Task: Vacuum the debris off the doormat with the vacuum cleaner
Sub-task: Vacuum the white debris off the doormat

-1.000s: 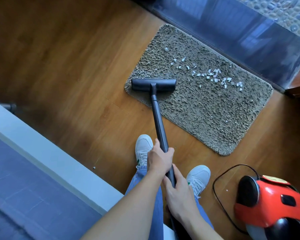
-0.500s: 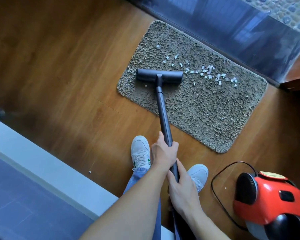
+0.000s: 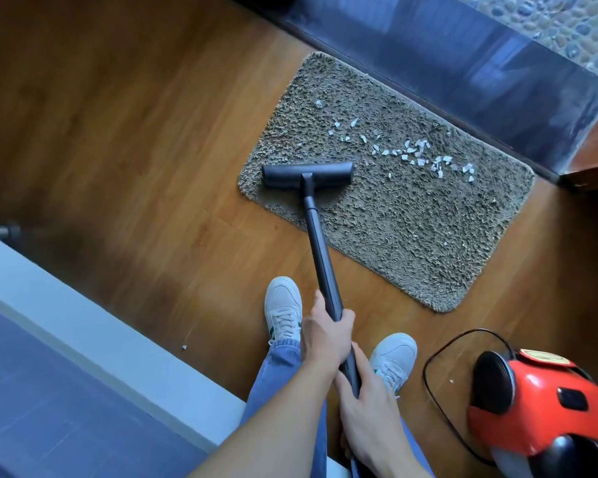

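Observation:
A shaggy grey-brown doormat (image 3: 411, 229) lies on the wooden floor. White debris bits (image 3: 418, 153) are scattered across its far half. The black vacuum head (image 3: 308, 174) rests flat on the mat's near-left part, just short of the debris. Its black wand (image 3: 320, 257) runs back toward me. My left hand (image 3: 325, 332) grips the wand higher up. My right hand (image 3: 370, 412) grips it just below, closer to my body. The red vacuum body (image 3: 546, 405) sits on the floor at lower right.
A black cord (image 3: 432, 384) loops on the floor beside the red body. My white shoes (image 3: 283, 308) stand just before the mat. A glass door threshold (image 3: 463, 63) borders the mat's far edge. A pale ledge (image 3: 83, 326) runs along the left. Small crumbs (image 3: 184, 347) lie on the floor.
The vacuum head pushed forward onto the mat toward the debris, then drew back a little toward the mat's near-left part. Both hands kept their hold on the wand.

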`<state>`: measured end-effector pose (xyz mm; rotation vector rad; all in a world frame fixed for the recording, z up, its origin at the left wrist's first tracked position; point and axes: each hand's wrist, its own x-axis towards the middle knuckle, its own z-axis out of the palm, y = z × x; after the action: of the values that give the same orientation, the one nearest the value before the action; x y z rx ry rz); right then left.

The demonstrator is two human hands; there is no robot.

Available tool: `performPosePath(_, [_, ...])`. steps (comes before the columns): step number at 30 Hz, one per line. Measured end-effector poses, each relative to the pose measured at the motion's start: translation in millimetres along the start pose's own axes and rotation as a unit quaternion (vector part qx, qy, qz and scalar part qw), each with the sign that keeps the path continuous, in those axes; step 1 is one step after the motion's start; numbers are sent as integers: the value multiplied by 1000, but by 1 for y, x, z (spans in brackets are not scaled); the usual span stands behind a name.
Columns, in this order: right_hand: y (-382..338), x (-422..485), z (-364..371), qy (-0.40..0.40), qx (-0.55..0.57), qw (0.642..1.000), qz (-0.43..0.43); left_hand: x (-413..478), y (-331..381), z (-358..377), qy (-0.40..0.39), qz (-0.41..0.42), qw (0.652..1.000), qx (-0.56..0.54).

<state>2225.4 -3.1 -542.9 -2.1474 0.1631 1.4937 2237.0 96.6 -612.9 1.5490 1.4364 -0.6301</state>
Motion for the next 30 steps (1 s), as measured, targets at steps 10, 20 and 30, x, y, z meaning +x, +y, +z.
performPosePath(10, [13,3,9,-8,-46,999,0,-1,-14,2,30,2,999,-25])
performPosePath(20, [-7,14,11,-4,-28,1000,-10,12,1,-16,9,-1,999,-31])
performPosePath(30, [3,-2,10,-7,-39,999,11,-2,-14,-4,21,7,999,-35])
